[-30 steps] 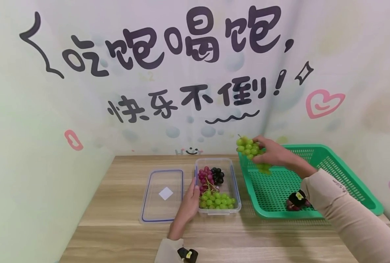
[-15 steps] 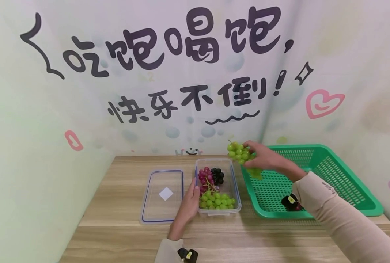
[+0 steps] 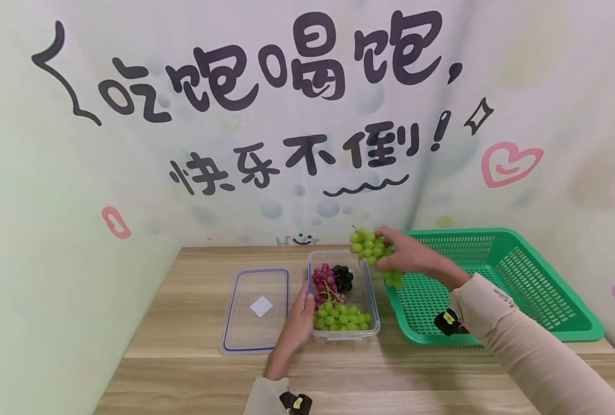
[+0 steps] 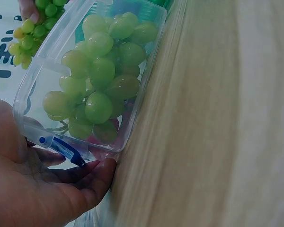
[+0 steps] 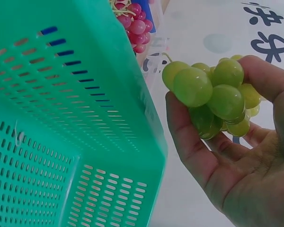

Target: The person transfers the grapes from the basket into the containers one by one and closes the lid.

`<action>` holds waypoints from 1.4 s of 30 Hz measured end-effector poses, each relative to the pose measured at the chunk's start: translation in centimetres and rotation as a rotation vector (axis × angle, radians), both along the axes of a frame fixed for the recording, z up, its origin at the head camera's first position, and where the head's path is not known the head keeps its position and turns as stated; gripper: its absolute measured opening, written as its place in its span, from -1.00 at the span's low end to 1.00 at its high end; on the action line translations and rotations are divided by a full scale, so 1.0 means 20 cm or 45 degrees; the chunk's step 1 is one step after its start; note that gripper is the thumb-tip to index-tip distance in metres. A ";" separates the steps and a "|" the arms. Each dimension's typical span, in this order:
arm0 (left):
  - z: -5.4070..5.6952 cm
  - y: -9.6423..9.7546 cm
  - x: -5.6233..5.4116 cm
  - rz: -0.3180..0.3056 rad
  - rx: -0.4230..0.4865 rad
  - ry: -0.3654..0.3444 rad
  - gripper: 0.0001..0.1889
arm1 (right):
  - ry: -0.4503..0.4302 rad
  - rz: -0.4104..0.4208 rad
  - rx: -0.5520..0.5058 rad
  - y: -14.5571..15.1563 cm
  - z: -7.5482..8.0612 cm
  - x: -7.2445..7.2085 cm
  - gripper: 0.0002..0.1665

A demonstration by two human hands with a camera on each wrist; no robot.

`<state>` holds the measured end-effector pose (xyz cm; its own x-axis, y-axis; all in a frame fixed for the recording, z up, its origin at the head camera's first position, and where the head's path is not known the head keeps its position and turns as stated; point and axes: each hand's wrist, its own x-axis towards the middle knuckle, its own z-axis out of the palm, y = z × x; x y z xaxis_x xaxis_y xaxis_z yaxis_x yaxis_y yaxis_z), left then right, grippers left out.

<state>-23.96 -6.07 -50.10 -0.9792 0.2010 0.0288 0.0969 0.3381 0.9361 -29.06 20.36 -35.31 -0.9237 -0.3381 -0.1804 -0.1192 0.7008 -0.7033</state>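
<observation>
My right hand [image 3: 403, 251] holds a bunch of green grapes [image 3: 368, 246] in the air, over the gap between the clear food container [image 3: 369, 291] and the green basket [image 3: 556, 282]. In the right wrist view its thumb and fingers curl round the grapes [image 5: 222, 92], whose short stem sticks out at the tip. My left hand [image 3: 300, 317] grips the container's left side; the left wrist view shows its fingertips by the blue side latch [image 4: 64, 150]. Inside the container lie red grapes [image 3: 324, 279], black grapes [image 3: 343, 278] and another green bunch [image 3: 342, 317] at the near end.
Left of the container, a clear lid [image 3: 245, 328] with a blue seal and a white square label [image 3: 261, 306] lies flat on the wooden table [image 3: 193, 380]. A printed wall [image 3: 234, 219] rises right behind the table. My right forearm [image 3: 535, 346] crosses above the basket.
My right hand has carried the green grapes leftward and slightly down, from over the basket toward the container's far right corner. My left hand and the container have stayed in place.
</observation>
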 end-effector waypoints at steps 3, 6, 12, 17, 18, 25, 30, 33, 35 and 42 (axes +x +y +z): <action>0.00 0.00 0.00 0.004 -0.001 -0.004 -0.43 | -0.006 -0.008 0.003 -0.01 -0.01 0.00 -0.19; 0.00 0.00 0.00 0.004 0.000 -0.001 -0.43 | -0.013 -0.013 0.009 -0.02 -0.01 0.00 -0.19; 0.00 0.00 0.00 0.002 -0.001 -0.005 -0.43 | -0.025 -0.023 0.024 -0.05 -0.04 -0.01 -0.20; -0.01 0.00 0.00 0.002 0.005 0.003 -0.44 | -0.018 -0.007 0.019 -0.06 -0.06 -0.02 -0.18; 0.00 0.00 0.00 0.000 0.005 0.004 -0.44 | -0.015 -0.007 0.020 -0.07 -0.07 -0.02 -0.18; 0.00 0.00 0.00 -0.011 0.015 0.007 -0.44 | 0.009 -0.005 0.059 -0.09 -0.07 -0.02 -0.16; 0.00 0.00 0.00 -0.007 0.008 0.003 -0.44 | 0.025 0.002 0.079 -0.10 -0.08 -0.03 -0.16; 0.00 0.00 0.01 -0.003 0.005 -0.004 -0.44 | 0.044 0.013 0.104 -0.11 -0.09 -0.03 -0.16; 0.00 0.00 0.01 -0.001 0.004 -0.007 -0.44 | 0.061 0.023 0.129 -0.12 -0.10 -0.03 -0.16; -0.01 0.00 0.00 -0.001 0.010 -0.013 -0.44 | 0.110 0.062 0.210 -0.16 -0.13 -0.04 -0.16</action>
<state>-23.86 -6.11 -50.25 -0.9793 0.2014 0.0206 0.0879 0.3308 0.9396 -29.86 17.23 -37.89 -0.9214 -0.3551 -0.1581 -0.2105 0.7978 -0.5650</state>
